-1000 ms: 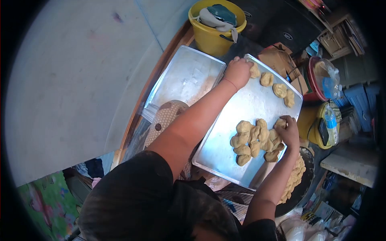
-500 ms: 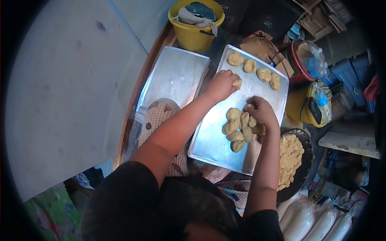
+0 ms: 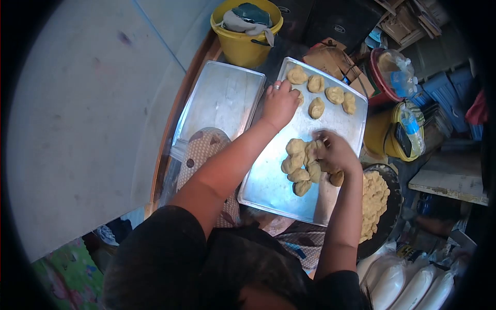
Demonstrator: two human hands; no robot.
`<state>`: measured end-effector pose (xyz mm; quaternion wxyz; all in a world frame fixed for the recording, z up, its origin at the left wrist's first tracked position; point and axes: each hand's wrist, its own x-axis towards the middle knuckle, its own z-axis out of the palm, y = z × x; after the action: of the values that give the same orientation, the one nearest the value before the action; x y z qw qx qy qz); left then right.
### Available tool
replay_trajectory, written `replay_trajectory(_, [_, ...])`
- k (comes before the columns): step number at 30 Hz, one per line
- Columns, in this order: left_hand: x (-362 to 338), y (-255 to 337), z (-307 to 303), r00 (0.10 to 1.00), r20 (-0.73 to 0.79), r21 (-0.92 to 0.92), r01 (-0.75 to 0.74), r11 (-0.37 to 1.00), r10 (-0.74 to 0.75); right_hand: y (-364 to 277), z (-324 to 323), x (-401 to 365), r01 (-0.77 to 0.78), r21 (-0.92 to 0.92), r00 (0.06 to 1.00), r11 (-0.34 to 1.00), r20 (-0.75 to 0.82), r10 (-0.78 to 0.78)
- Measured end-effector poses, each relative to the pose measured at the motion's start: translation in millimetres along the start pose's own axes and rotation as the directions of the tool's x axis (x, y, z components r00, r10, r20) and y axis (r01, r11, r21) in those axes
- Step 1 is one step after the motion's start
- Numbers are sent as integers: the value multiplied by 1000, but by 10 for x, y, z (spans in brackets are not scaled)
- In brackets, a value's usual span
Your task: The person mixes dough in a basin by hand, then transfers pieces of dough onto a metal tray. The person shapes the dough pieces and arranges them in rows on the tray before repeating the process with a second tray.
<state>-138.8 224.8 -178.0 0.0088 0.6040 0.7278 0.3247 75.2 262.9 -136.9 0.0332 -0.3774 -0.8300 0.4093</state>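
Note:
My left hand [image 3: 281, 106], with a ring on one finger, is closed at a dough piece [image 3: 299, 96] that shows past its fingertips, close over the large metal tray [image 3: 263, 186]. Right beside it lies a single dough piece [image 3: 316, 108]. A row of several dough lumps [image 3: 335, 95] runs along the tray's far end. My right hand [image 3: 338, 150] bends over a heap of dough pieces [image 3: 295, 161] nearer to me; motion smears its fingers and hides what they hold.
Left of the tray lies a second metal tray [image 3: 219, 98]. A yellow bucket [image 3: 240, 46] holding cloths stands behind it. At the right is a dark round pan [image 3: 395, 206] with a mass of dough [image 3: 373, 206]. Filled plastic bags [image 3: 413, 287] lie below the pan.
A dough piece now rests on the tray beside my left hand, which has shifted up and left to another piece. My right hand has come down over the heap. The view has shifted slightly.

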Motion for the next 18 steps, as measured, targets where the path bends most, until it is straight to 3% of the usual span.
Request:
replay_trajectory(1, [15, 51, -14, 998, -52, 58, -23, 998, 26, 31, -28, -26, -5, 1, 1000, 1000, 0, 5])
replay_trajectory(2, [36, 89, 50, 998, -49, 54, -26, 998, 28, 77, -77, -52, 7, 124, 1000, 992, 3, -7])
replay_trajectory(3, [64, 145, 143, 980, -111, 7, -167, 986, 166, 133, -130, -72, 20, 244, 1000, 970, 4, -22])
replay_trajectory(4, [88, 195, 216, 939, -180, -31, -304, 952, 294, 207, -153, 10, 83, 236, 978, 968, -207, -34])
replay_trajectory(6, [124, 234, 309, 941, -108, -80, -331, 940, 322, 245, -222, 184, 118, 515, 890, 849, -434, 140])
replay_trajectory(7, [168, 243, 323, 959, 52, -5, -279, 960, 279, 230, -203, 271, 117, 514, 891, 849, -433, 139])
replay_trajectory(8, [200, 252, 330, 954, 205, 79, -237, 968, 217, 207, -143, 367, 186, 284, 822, 941, -570, 9])
replay_trajectory(9, [212, 276, 312, 954, 204, 82, -240, 967, 219, 210, -95, 422, 223, 33, 733, 974, -665, -145])
replay_trajectory(10, [218, 299, 288, 960, 203, 140, -224, 965, 193, 237, -65, 423, 110, -56, 879, 992, -460, -123])
replay_trajectory(12, [235, 312, 285, 964, 200, 202, -217, 955, 177, 420, -6, 390, 278, -133, 881, 951, -359, -308])
replay_trajectory(13, [230, 315, 331, 972, 116, 189, -225, 956, 206, 365, -81, 280, 278, -132, 880, 952, -362, -307])
replay_trajectory(15, [202, 380, 396, 974, 34, 169, -227, 959, 224, 304, -258, -53, 111, -94, 865, 989, -482, -143])
replay_trajectory(16, [210, 451, 380, 952, 79, 94, -302, 949, 295, 385, -278, -169, 85, -131, 889, 988, -438, -134])
replay_trajectory(18, [186, 531, 433, 926, 124, 17, -361, 932, 357, 422, -296, -302, -95, -170, 985, 981, -161, 68])
